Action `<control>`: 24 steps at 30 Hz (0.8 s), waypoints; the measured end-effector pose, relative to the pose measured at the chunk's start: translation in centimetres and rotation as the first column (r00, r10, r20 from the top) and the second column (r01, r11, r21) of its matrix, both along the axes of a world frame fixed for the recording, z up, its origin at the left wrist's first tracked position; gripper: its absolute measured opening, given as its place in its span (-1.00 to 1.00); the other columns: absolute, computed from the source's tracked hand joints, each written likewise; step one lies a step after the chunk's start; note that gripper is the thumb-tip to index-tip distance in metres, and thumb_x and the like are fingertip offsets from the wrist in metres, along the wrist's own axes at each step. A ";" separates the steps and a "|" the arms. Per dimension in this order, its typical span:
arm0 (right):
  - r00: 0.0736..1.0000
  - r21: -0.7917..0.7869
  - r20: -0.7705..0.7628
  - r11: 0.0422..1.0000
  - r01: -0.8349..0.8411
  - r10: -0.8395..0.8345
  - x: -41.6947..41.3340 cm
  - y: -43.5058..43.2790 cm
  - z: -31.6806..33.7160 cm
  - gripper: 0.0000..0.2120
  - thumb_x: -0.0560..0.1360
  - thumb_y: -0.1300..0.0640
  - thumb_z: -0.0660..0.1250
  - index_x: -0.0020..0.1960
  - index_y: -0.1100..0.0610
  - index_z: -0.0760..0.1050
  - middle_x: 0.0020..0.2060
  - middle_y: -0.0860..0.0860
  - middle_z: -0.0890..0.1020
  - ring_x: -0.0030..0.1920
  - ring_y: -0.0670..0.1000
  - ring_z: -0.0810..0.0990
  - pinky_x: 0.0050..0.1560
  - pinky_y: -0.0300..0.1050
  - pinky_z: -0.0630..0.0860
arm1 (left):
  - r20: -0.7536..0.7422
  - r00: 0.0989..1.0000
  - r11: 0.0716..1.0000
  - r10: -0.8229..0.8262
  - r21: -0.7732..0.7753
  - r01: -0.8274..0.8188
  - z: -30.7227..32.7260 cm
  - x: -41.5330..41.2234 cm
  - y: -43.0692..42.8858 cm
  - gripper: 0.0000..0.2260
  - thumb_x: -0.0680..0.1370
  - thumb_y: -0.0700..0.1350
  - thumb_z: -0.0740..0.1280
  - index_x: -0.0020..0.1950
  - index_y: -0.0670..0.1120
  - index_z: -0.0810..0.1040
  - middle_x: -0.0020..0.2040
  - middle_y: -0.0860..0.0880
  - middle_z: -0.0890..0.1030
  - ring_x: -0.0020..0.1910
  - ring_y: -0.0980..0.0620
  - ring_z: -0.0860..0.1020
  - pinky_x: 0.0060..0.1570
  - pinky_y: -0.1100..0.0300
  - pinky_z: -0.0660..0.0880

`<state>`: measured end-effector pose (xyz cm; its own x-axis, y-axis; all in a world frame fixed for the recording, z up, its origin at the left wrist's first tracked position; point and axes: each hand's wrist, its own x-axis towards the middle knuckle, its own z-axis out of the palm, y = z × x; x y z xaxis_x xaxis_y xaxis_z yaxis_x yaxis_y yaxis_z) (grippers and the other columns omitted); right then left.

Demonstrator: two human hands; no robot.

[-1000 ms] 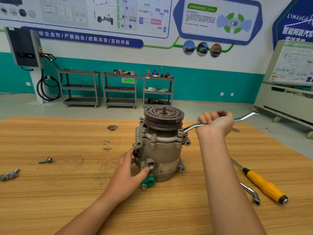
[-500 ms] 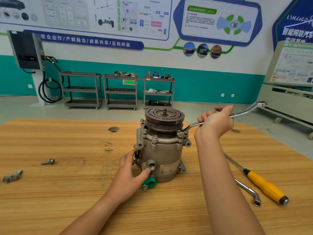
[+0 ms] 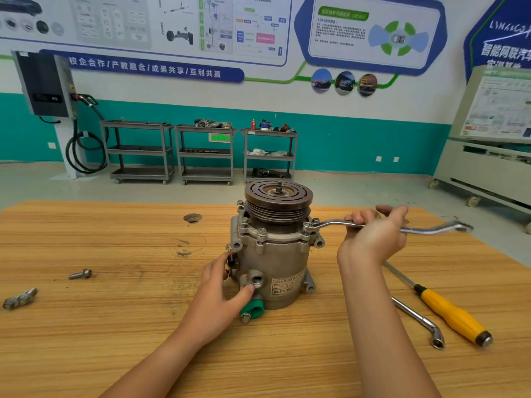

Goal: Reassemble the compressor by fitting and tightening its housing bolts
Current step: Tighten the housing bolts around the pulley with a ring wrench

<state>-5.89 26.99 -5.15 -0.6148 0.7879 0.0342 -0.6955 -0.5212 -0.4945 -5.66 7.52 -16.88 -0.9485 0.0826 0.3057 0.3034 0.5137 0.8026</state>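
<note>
Starting at the far left, a small dull-metal bracket (image 3: 19, 297) lies on the pale, striped wooden tabletop (image 3: 115, 326). A loose silver flanged bolt (image 3: 80, 274) lies on its side a bit right of it, well apart from everything else.

In the middle of the tabletop is the grey cast-metal compressor (image 3: 275, 254), stood on end so its long axis runs straight up. The dark grooved round pulley (image 3: 278, 196) is on top, with the threaded shaft stub pointing at the ceiling. The label sticker faces me, and a green plastic cap (image 3: 253, 307) pokes out low at the front.

The left hand (image 3: 221, 291) is clamped round the lower left of the housing, fingers bent against the side and thumb stretched over to the round port. Silver housing bolts (image 3: 262, 231) stand around the flange, and the ring end of a shiny cranked steel wrench (image 3: 330, 224) sits over the right-hand one. Its shaft runs out to the right, roughly level.

The right hand (image 3: 373, 234) is wrapped round that shaft, fingers curled over it. The wrench's far end is blurred. Half a second back the handle pointed up and away to the right, and now it's swung round toward me. The compressor and left hand look unchanged.

Further right, a chrome L-shaped socket wrench (image 3: 422, 323) and a yellow-handled screwdriver (image 3: 451, 314) lie side by side.
</note>
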 end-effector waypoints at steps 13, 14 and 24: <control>0.917 0.862 -0.231 0.369 0.349 -0.326 5.5 -8.7 -4.4 -0.77 0.47 0.10 0.20 -0.25 0.12 0.58 -0.24 -0.10 0.50 -0.17 -0.15 0.45 -0.13 -0.17 0.48 | 0.002 0.999 0.999 -0.035 0.015 0.035 0.4 0.1 0.0 -0.34 0.43 0.01 0.43 0.43 0.11 0.16 0.33 0.12 0.24 0.26 0.19 0.28 0.27 0.26 0.24; 0.892 0.908 -0.269 0.214 0.360 -0.363 5.1 -9.3 -4.6 -0.76 0.48 0.12 0.22 -0.22 0.18 0.61 -0.25 -0.04 0.52 -0.16 -0.08 0.46 -0.07 0.01 0.49 | 0.004 0.998 0.998 -0.062 0.027 0.062 0.7 0.2 0.1 -0.38 0.41 0.06 0.41 0.40 0.04 0.24 0.36 0.08 0.29 0.28 0.18 0.31 0.28 0.22 0.29; 0.837 0.842 -0.488 0.121 0.526 -0.247 3.0 -8.4 -2.0 -0.65 0.51 0.17 0.21 -0.45 0.17 0.42 -0.54 -0.08 0.43 -0.50 -0.03 0.39 -0.40 -0.13 0.45 | 0.000 1.000 0.999 -0.011 0.037 0.011 0.6 0.5 0.0 -0.38 0.45 -0.02 0.40 0.45 0.02 0.23 0.33 0.03 0.31 0.30 0.08 0.34 0.32 0.04 0.35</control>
<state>-2.91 18.60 -7.14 -0.1055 0.2142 0.9711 -0.7830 0.5841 -0.2139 -5.18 7.53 -16.27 -0.9478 0.0819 0.3082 0.3085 0.4801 0.8212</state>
